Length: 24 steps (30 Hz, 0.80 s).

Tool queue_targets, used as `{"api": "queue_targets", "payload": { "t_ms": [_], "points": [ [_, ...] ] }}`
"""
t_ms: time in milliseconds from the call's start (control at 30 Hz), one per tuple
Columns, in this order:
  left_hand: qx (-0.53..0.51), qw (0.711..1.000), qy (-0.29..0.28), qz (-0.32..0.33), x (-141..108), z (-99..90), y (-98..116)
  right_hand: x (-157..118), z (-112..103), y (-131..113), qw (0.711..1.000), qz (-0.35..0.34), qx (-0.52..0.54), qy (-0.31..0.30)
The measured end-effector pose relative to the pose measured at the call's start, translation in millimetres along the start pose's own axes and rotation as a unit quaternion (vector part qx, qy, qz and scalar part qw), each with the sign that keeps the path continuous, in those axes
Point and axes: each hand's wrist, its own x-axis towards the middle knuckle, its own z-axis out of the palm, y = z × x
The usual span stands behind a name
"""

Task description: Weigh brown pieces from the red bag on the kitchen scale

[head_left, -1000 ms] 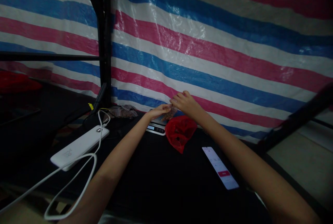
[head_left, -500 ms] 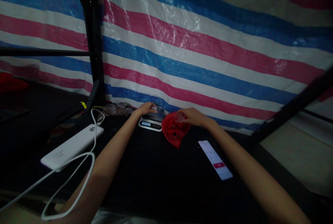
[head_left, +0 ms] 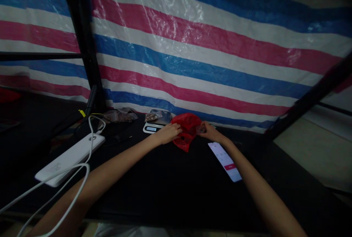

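Observation:
A red plastic bag (head_left: 189,121) lies crumpled on the black surface between my hands. My left hand (head_left: 171,133) is closed on the left edge of its opening. Just off its right side, my right hand (head_left: 210,133) pinches a small clear plastic bag (head_left: 201,130), mostly covered by the fingers. To the left stands a digital scale (head_left: 165,117) with a lit display, partly hidden by my left hand. On its plate rests a small clear packet (head_left: 153,116) with brownish contents.
A lit phone (head_left: 224,160) lies near my right forearm. At left are a white power bank (head_left: 68,160) and a looped white cable (head_left: 87,167). Several clear packets (head_left: 121,115) lie at the back by the black frame post (head_left: 92,72). Behind hangs a striped plastic sheet (head_left: 192,61).
My left hand has left the scale and moved right onto the red bag; a packet now shows on the plate. My right hand has drawn rightward out of the bag with a small clear bag.

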Motion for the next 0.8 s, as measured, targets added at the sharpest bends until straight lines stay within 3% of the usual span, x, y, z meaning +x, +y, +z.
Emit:
{"api": "queue_targets", "payload": {
  "t_ms": [133,233,367,433,533,600,700,800],
  "points": [
    [-0.019,1.0,-0.021,-0.004,-8.9,12.3,1.3,-4.7,1.1,26.7,0.999,0.027,-0.017,0.035],
    [-0.039,0.999,-0.012,-0.012,-14.2,14.4,1.4,-6.4,-0.4,32.4,0.991,0.079,-0.087,0.061],
    [-0.041,0.999,0.005,-0.035,-17.3,18.4,6.7,-13.8,-0.2,16.6,0.959,0.175,-0.224,-0.002],
    [-0.042,0.998,0.01,-0.039,-18.0,22.0,8.8,-20.1,2.0,-1.6,0.942,0.18,-0.282,0.013],
    [-0.033,0.999,0.014,-0.039,-19.4,27.4,10.4,-26.4,7.7,-37.0,0.937,0.096,-0.304,0.141],
    [-0.013,0.999,0.017,-0.035,-21.1,29.9,11.4,-24.0,14.6,-59.1,0.947,0.002,-0.247,0.205],
    [0.022,0.999,0.025,-0.022,-24.5,32.0,13.6,-9.5,33.7,-76.5,0.969,-0.107,-0.136,0.175],
    [0.047,0.998,0.034,-0.011,-27.0,34.4,15.4,8.1,61.5,-71.1,0.983,-0.123,-0.086,0.106]
  ]
}}
